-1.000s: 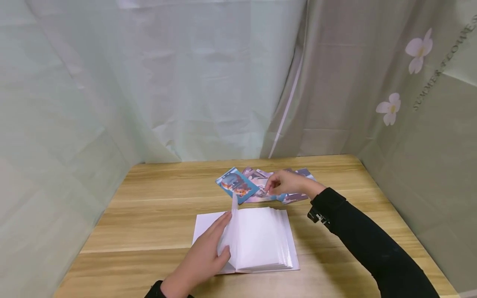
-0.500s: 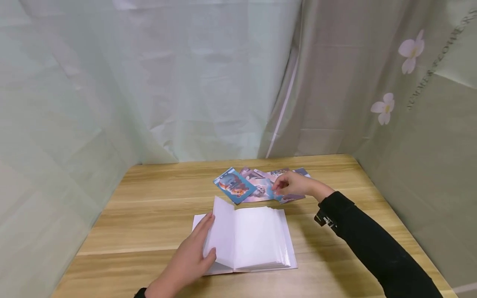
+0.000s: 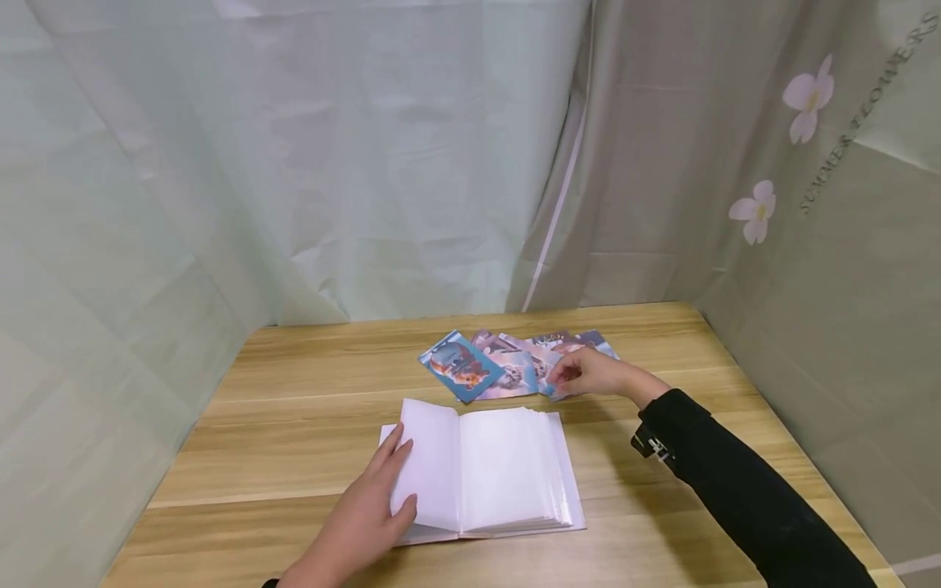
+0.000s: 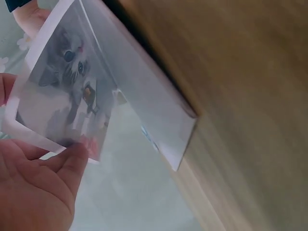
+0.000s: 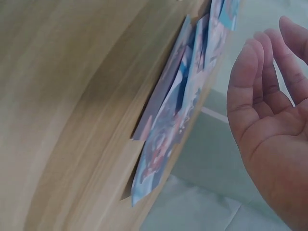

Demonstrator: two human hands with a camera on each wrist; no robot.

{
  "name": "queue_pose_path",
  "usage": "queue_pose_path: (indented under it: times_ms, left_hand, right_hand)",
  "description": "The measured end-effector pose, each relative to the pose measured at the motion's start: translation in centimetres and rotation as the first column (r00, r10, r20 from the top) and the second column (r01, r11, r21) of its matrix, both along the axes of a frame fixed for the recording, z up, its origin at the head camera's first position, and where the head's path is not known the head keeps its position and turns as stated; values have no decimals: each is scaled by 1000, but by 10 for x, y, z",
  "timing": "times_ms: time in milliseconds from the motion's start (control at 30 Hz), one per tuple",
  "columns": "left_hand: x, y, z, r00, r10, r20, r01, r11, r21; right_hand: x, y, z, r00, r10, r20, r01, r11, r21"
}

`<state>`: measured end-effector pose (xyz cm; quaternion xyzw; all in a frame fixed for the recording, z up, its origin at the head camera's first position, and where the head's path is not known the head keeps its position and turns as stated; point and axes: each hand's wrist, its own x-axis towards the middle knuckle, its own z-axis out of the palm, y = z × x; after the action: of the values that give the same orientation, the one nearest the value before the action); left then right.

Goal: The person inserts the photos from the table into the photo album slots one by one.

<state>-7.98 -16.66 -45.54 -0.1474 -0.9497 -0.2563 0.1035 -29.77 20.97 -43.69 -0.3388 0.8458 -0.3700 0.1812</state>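
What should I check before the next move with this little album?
1. Album open: ok.
2. Left page lying flat: not ok, it is lifted.
3. Left page pinched by the left hand: cannot tell; fingers are at its edge.
4. Right page blank on top: ok.
5. Right hand near the photos: ok.
6. Photos free of overlap: not ok.

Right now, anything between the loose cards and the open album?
Nothing visible: in the head view, only a narrow strip of tabletop separates the loose cards from the open album. Left hand is at its left side.
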Motion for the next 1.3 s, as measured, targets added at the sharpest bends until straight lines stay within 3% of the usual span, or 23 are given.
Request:
queue_pose_path:
  times_ms: [133,233,700,1100,1300]
  left_hand:
    - [1,-1,-3,999,21,43,-19,999,-36]
    - [2,-4,-7,993,25,113,-18,997,-69]
    - [0,-8,-21,941,8,339,34,993,-117]
    - [-2,-5,-16,931,15,365,35,991,-130]
    - [-4,-8,-19,933,13,359,44,988,-150]
  right_hand:
    - [2,4,-1,1000,-8,7,8,1000,-6]
    - [3,7,-1,1000,-19,13,19,1000,5]
    - [3,17,-14,993,-47,104,47,999,-1]
    - [3,29,-7,997,-55,62,54,998,13]
    - [-3,38,1,991,-127,48,126,992,22]
